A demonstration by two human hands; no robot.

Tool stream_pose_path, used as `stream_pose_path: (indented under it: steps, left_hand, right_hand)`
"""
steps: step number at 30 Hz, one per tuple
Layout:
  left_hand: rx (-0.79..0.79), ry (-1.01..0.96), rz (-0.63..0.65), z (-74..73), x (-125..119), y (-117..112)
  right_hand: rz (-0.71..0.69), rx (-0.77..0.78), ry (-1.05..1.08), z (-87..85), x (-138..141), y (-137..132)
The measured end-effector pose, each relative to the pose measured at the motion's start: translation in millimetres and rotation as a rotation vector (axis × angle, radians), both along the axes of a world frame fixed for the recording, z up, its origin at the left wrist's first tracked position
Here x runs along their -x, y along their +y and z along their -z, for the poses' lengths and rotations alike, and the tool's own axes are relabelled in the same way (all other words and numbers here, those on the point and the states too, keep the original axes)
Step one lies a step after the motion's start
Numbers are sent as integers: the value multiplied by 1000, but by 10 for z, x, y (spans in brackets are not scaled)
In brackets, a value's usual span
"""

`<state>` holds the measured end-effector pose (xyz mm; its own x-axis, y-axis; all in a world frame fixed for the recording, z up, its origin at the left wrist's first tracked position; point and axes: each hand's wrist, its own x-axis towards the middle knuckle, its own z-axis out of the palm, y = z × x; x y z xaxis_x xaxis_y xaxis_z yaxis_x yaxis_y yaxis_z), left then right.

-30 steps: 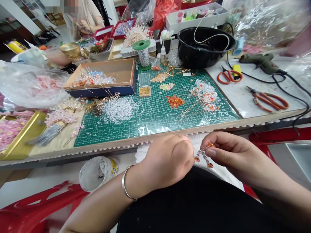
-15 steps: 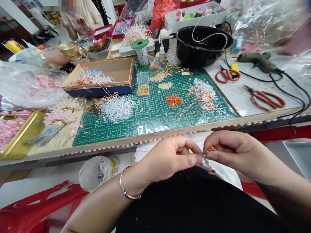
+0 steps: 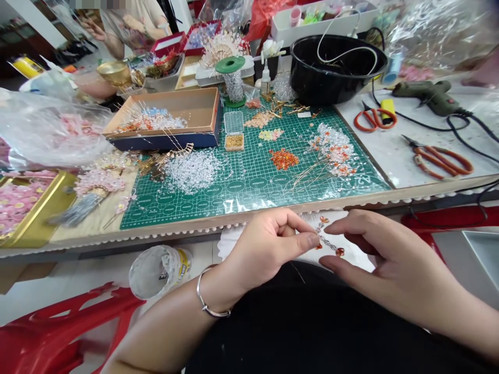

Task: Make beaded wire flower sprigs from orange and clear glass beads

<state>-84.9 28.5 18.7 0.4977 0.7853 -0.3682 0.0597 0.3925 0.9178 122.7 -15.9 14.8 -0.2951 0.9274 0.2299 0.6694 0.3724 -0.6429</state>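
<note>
Pinching firmly, the left hand [image 3: 268, 246] is holding a beaded wire sprig [image 3: 327, 240] between its thumb and fingertips, while the right hand [image 3: 390, 265] is hovering with its fingers parted, empty as far as I can tell, just beside the sprig. The sprig of clear crystal and orange beads is sitting at 12 o'clock from the person's chest, above a white cloth [image 3: 339, 217] on their lap. A silver bangle [image 3: 210, 301] is circling the left wrist. Beyond the hands, a green cutting mat [image 3: 241, 182] is lying at 12 o'clock, holding a heap of clear beads [image 3: 192, 171] towards 11 o'clock and loose orange beads [image 3: 284, 159] near 12 o'clock. Red-handled scissors [image 3: 438, 161] are lying at 2 o'clock, a hot glue gun [image 3: 429, 97] is resting at 1 o'clock, and a scuffed plastic tub [image 3: 158, 272] is standing at 9 o'clock, below the table edge.
</note>
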Motion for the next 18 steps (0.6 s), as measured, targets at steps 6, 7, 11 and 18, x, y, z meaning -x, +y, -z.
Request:
stream_pose_path:
  steps: [6, 7, 11, 18]
  left_hand:
    - [85, -118, -37, 41, -10, -13]
    - [96, -125, -33, 39, -13, -20]
    - [93, -155, -60, 29, -24, -36]
    - [51, -193, -142, 36, -81, -33]
  right_hand:
    - [-80, 62, 117, 41, -79, 118]
    - [-64, 132, 182, 52, -97, 133]
    - [-46, 335, 345, 103, -131, 146]
    - [119, 278, 459, 138, 10, 89]
